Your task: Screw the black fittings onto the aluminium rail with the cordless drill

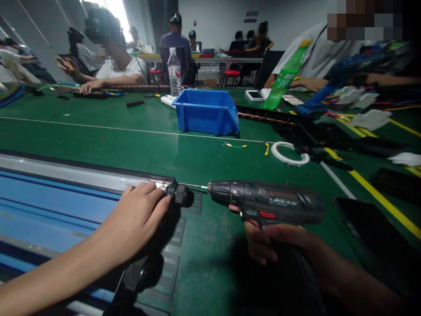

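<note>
Here's the right hand (279,239), wrapped around the grip of a power drill (269,202), fingers curled beneath its body. And the left hand (140,215)? It lies across the end of the silvery rail (82,169), thumb against a black threaded fitting (180,195); whether it pinches that fitting or merely steadies it, I can't tell.

Now the line that matters: the drill lies sideways, chuck to the left, and its slim bit (194,186) runs almost level toward the rail's end face. The rail slopes gently down to the right, so the two long axes nearly line up, end to end. The bit's tip sits nearer the left hand than the right! Is it seated in anything? Too fine to see.

Below, slotted black plates (166,276) jut from the blue panel (49,197). Farther out on the green table (131,145) come a white ring (289,153) and a blue bin (207,118).
</note>
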Motion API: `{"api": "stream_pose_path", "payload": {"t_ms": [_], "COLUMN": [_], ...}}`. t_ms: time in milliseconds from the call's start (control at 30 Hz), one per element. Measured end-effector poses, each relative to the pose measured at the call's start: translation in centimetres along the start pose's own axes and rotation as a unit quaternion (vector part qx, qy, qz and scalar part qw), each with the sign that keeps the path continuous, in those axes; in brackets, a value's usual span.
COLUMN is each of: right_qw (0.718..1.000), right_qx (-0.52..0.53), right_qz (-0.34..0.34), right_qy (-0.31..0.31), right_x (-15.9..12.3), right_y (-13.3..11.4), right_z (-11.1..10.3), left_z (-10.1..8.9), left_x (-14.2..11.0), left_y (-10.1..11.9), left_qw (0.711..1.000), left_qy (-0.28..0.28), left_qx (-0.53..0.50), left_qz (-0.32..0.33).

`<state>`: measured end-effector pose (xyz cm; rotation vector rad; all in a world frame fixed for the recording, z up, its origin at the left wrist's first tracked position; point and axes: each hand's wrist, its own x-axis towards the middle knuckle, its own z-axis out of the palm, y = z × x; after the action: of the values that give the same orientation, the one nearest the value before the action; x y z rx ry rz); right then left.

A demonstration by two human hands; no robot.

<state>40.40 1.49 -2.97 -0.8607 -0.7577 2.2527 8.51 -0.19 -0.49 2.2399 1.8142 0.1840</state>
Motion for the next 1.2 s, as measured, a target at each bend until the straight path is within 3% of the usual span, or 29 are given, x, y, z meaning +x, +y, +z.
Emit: {"api": "stream_pose_path", "payload": {"t_ms": [300, 1200], "right_qw": [1.000, 1.000], "right_qx": [0.003, -0.013], "right_qz": [0.017, -0.007], "right_qy": [-0.023, -0.012], "right_x": [0.19, 0.22], "right_y": [-0.13, 0.05], "right_z": [-0.28, -0.11], "left_z": [-0.30, -0.20], "left_x": [0.07, 0.05], "left_y": [0.35, 0.12], "left_qw": [1.000, 1.000], "left_qy": [-0.008, -0.005], "left_qx": [0.002, -0.004], "left_qz": [-0.002, 0.000]}}
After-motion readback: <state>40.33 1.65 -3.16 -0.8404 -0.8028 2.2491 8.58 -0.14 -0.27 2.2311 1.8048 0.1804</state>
